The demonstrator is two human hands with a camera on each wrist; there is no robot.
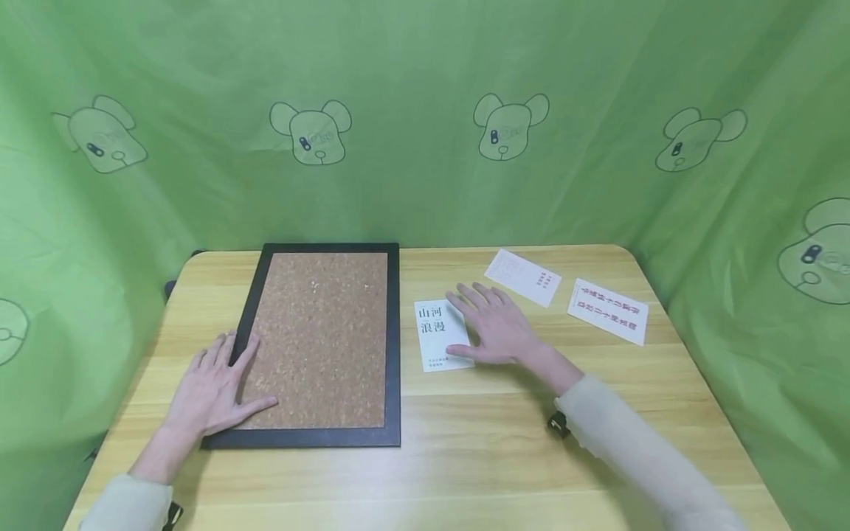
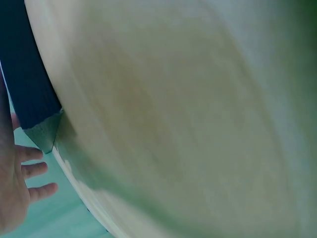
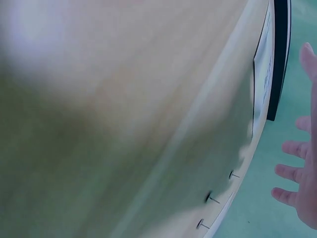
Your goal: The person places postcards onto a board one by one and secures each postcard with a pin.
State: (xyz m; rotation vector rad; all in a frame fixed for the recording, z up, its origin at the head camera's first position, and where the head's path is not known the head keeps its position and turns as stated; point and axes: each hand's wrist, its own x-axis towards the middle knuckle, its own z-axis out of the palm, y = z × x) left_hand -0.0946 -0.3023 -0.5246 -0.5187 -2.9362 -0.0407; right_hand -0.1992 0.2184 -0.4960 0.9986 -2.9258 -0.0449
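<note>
A corkboard (image 1: 322, 339) with a black frame (image 1: 392, 346) lies flat on the wooden table. My left hand (image 1: 207, 391) is at its left side, fingers spread along the frame and thumb over the cork. In the left wrist view, that hand (image 2: 15, 188) appears beside the frame's dark corner (image 2: 37, 89). My right hand (image 1: 498, 328), fingers extended, is over the right part of a white card (image 1: 434, 346) printed with dark characters. Whether it touches the card is unclear. The right wrist view shows the same card (image 3: 264, 74) and the spread right hand (image 3: 302, 163).
Two more white cards with red print, one (image 1: 522, 276) at the back and another (image 1: 607, 311) farther right, lie on the table (image 1: 465, 457). Small thumbtacks (image 3: 210, 197) stand on the tabletop in the right wrist view. Green curtain (image 1: 412, 199) surrounds the table's back and sides.
</note>
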